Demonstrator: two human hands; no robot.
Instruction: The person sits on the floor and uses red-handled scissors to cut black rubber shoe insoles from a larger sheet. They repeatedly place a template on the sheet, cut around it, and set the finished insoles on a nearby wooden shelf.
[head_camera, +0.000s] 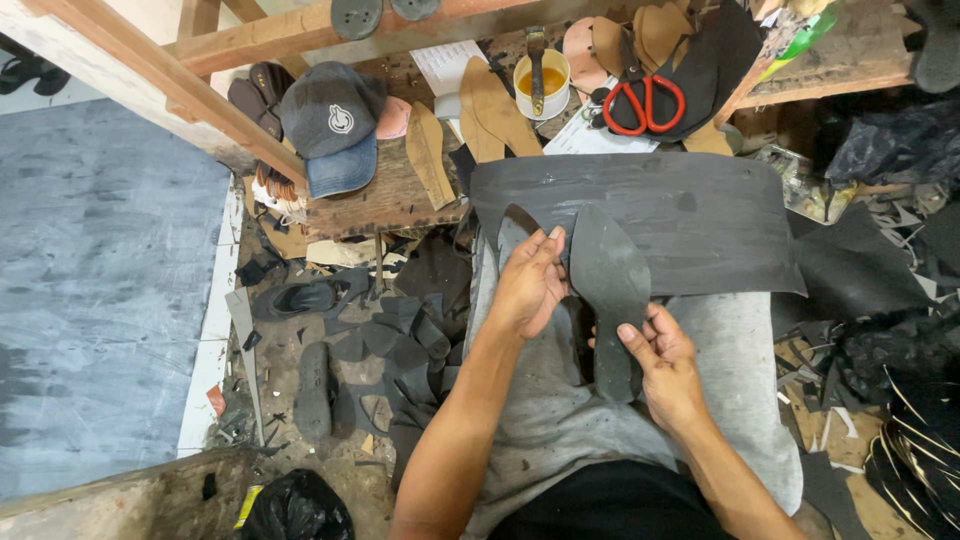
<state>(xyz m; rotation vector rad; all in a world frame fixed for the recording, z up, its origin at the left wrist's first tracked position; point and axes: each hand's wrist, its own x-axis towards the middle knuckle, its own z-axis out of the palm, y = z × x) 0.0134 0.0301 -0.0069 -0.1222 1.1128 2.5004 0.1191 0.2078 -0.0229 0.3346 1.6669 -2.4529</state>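
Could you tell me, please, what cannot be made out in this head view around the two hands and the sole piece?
- Cutting tool: left hand covers any blade.
- Lower end of the dark sole piece: right hand hides it.
- Dark rubber sheet: its near part lies under the sole piece.
- Contents of the cup: too small.

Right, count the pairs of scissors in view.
1. The red-handled scissors lie on the dark cut pieces on the wooden bench at the top, right of the cup of yellow glue. More could be hidden under the scraps and soles piled around.
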